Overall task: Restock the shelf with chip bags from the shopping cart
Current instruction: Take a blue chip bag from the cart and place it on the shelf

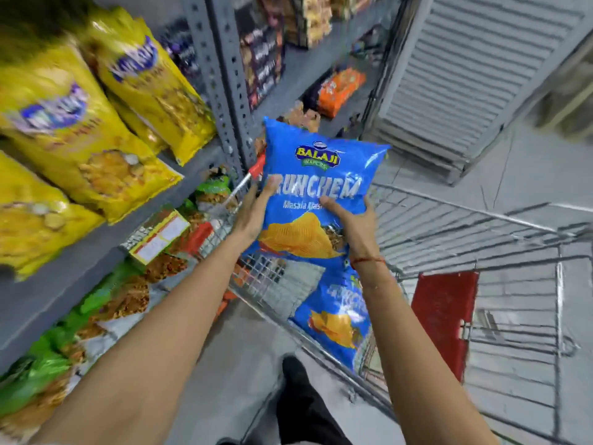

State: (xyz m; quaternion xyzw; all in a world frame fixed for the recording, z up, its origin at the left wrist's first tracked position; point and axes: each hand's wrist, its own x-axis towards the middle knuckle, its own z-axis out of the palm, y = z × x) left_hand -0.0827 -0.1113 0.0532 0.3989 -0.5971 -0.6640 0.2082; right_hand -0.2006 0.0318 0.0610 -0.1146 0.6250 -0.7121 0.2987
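A blue chip bag (317, 175) with a ridged chip on its front is held upright in the air above the shopping cart (481, 239). My left hand (253, 213) grips its left edge and my right hand (353, 220) grips its right side, thumb on the front. A second blue chip bag (333, 319) lies inside the cart against its left wall, partly hidden by my right forearm. The grey metal shelf (96, 252) stands to the left of the cart.
Yellow snack bags (80, 130) fill the upper shelf on the left, green and orange bags (106, 300) the shelf below. A red panel (442, 316) sits in the cart. A grey shutter (475, 75) is at the back right. My dark shoe (295, 374) is on the floor.
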